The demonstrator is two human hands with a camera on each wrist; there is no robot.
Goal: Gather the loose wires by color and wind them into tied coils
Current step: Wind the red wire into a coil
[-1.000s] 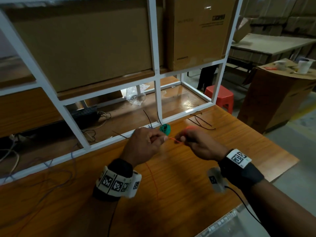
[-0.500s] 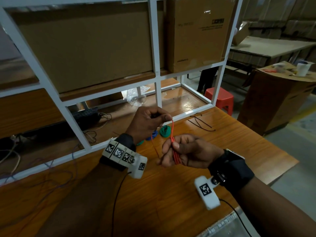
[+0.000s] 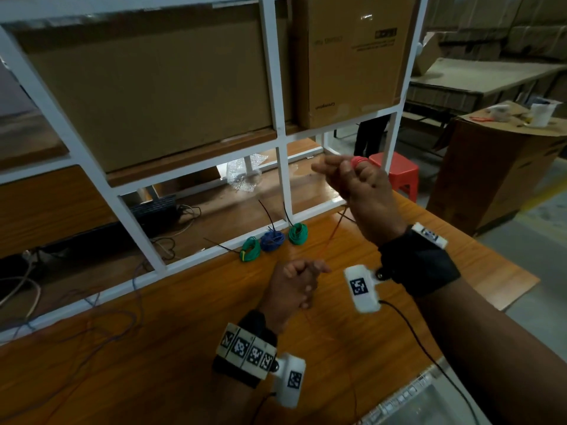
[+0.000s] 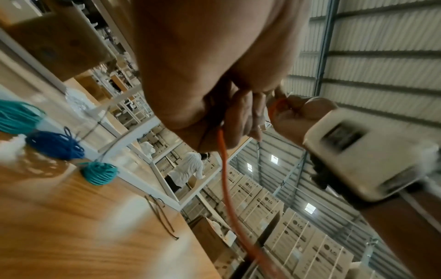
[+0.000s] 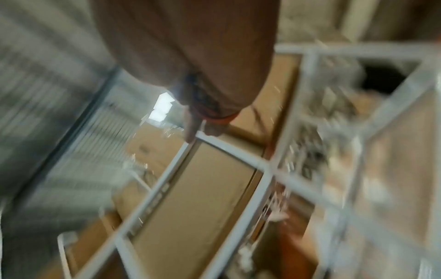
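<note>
My right hand (image 3: 346,176) is raised in front of the white frame, with a red wire (image 3: 358,161) looped round its fingers; the right wrist view is blurred but shows the red loops (image 5: 214,118). From there the strand (image 3: 334,230) drops to my left hand (image 3: 302,277), a fist low over the wooden table (image 3: 184,348). In the left wrist view the wire (image 4: 224,169) runs out of that hand's curled fingers. Two green coils (image 3: 250,248) (image 3: 298,233) and a blue coil (image 3: 271,240) lie tied by the frame's bottom rail.
A white metal rack (image 3: 282,179) with cardboard boxes (image 3: 147,87) stands behind the table. Loose thin wires (image 3: 122,320) trail over the table's left. Black cable ties (image 4: 162,217) lie near the far right edge. A red stool (image 3: 395,173) stands beyond, a grey device (image 3: 429,403) at bottom right.
My right hand has risen up and to the right with the red wire wound on its fingers. My left hand has dropped toward the table, the wire now stretched between the two.
</note>
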